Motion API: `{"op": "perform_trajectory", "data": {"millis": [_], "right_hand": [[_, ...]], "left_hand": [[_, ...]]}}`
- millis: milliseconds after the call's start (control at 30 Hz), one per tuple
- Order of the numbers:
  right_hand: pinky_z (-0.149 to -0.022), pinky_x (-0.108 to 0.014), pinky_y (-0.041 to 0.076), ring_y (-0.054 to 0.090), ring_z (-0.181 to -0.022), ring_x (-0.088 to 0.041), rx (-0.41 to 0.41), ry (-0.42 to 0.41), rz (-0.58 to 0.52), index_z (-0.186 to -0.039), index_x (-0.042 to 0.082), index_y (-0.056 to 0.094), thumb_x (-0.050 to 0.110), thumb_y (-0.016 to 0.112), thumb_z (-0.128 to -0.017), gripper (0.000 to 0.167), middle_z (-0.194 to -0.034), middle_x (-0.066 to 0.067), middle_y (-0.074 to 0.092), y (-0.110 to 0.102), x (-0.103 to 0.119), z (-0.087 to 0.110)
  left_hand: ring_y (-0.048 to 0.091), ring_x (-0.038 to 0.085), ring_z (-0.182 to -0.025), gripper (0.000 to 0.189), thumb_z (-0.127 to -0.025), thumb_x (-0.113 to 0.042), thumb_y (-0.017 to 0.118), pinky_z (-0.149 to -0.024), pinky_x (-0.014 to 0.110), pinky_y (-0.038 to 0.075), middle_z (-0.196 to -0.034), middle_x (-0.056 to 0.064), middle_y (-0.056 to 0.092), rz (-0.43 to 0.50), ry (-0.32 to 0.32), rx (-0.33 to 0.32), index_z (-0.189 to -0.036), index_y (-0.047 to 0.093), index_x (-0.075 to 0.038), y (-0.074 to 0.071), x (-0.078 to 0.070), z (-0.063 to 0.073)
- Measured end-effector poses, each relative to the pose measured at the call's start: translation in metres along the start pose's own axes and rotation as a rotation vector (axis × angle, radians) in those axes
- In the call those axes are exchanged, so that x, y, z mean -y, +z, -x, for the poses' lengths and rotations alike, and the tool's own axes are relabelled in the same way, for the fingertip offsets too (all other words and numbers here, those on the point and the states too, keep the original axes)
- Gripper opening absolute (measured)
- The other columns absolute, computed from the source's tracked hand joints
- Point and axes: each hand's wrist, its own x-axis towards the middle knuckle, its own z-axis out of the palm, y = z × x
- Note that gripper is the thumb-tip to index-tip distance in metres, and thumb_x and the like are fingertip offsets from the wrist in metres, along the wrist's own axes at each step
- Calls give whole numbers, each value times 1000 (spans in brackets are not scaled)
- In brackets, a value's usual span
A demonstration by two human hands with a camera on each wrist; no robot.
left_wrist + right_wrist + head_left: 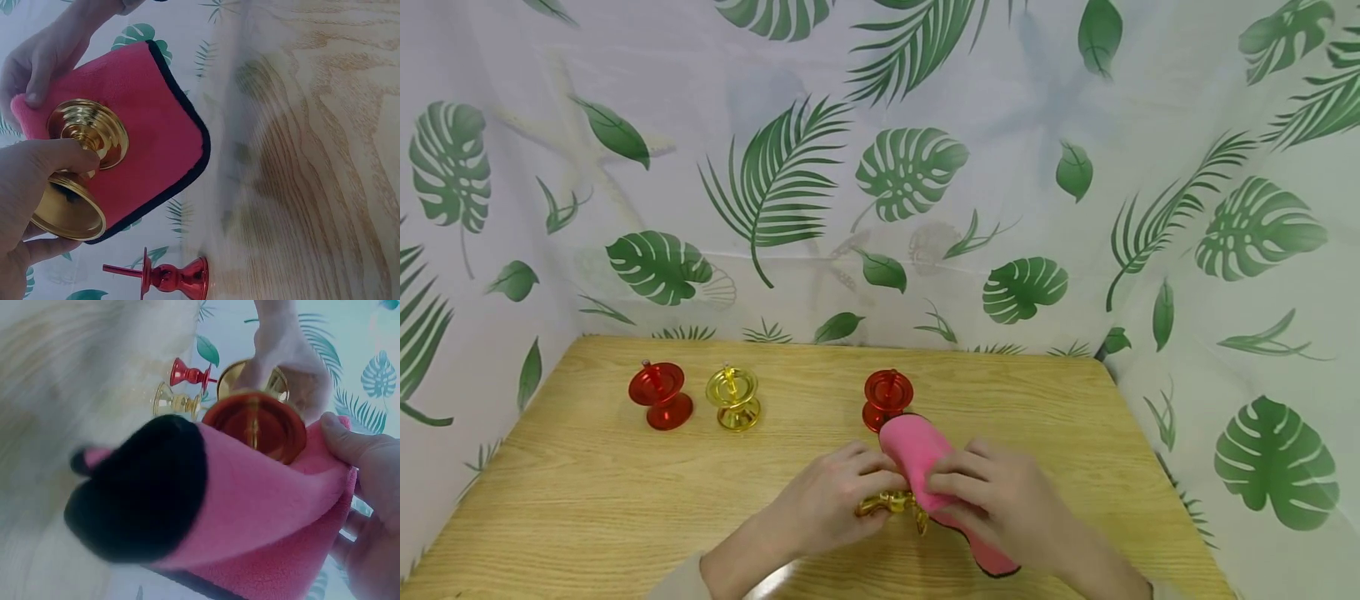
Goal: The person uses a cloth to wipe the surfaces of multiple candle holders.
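My left hand (pixel 831 504) grips a shiny gold candle holder (pixel 891 502) by its middle, above the table. In the left wrist view the holder's round stepped end (pixel 90 131) lies against a pink cloth (pixel 153 119) with black edging. My right hand (pixel 1011 504) pinches that cloth (pixel 917 454), which hangs over its fingers beside the holder. In the right wrist view the thumb (pixel 340 437) presses on the cloth, and pink reflects in the holder's dish (pixel 256 428). Some fingers of both hands are hidden.
Behind the cloth stands a red candle holder (pixel 887 389), partly covered by it. Another red candle holder (pixel 658 396) and a gold one (pixel 733 398) stand upright at the back left of the wooden table (pixel 625 492). A leaf-print curtain (pixel 820 308) surrounds the table's back and sides.
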Motion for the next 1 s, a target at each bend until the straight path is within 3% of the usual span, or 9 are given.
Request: {"op": "perform_trajectory", "data": {"millis": [67, 167, 333, 500, 767, 1000], "right_hand": [[-83, -25, 61, 65, -86, -10, -1, -8, 31, -106, 22, 78, 41, 57, -107, 29, -104, 8, 77, 0, 5, 1], [-85, -29, 63, 66, -87, -8, -6, 9, 43, -105, 23, 78, 44, 54, -107, 32, -104, 9, 77, 0, 9, 2], [-75, -17, 57, 62, -87, -9, -34, 61, -13, -105, 21, 78, 39, 68, -102, 20, -104, 8, 76, 1, 8, 0], [-74, -14, 54, 64, -93, -8, -16, 163, -80, -104, 22, 77, 27, 84, -91, 16, -105, 8, 73, 5, 3, -3], [-81, -21, 58, 68, -101, -11, 41, 289, -199, -105, 25, 74, 20, 87, -88, 22, -113, 8, 72, 12, -1, -6], [-91, -23, 60, 70, -107, -14, 14, 206, -147, -104, 22, 75, 21, 86, -89, 18, -117, 7, 74, 16, 4, -3]], "left_hand": [[67, 10, -94, 38, -71, -10, 92, -83, 17, 57, -104, -7, 75, 2, 0, -4, -105, 76, -19, 0, 0, 0], [67, 10, -94, 37, -70, -10, 91, -83, 18, 57, -103, -7, 75, -11, 15, -14, -103, 76, -19, 1, 0, 0], [66, 9, -91, 37, -69, -9, 90, -80, 17, 56, -102, -8, 75, -28, 40, -42, -102, 76, -19, 1, -1, -1], [65, 9, -90, 38, -68, -7, 90, -78, 16, 55, -103, -7, 75, -39, 50, -45, -102, 77, -19, -1, -5, -1], [65, 10, -91, 40, -67, -9, 91, -78, 16, 54, -103, -7, 75, -47, 47, -38, -103, 77, -19, -3, -7, -1], [67, 10, -92, 38, -68, -9, 91, -82, 17, 57, -101, -6, 76, -8, 10, -31, -101, 76, -18, -1, -3, 1]]}}
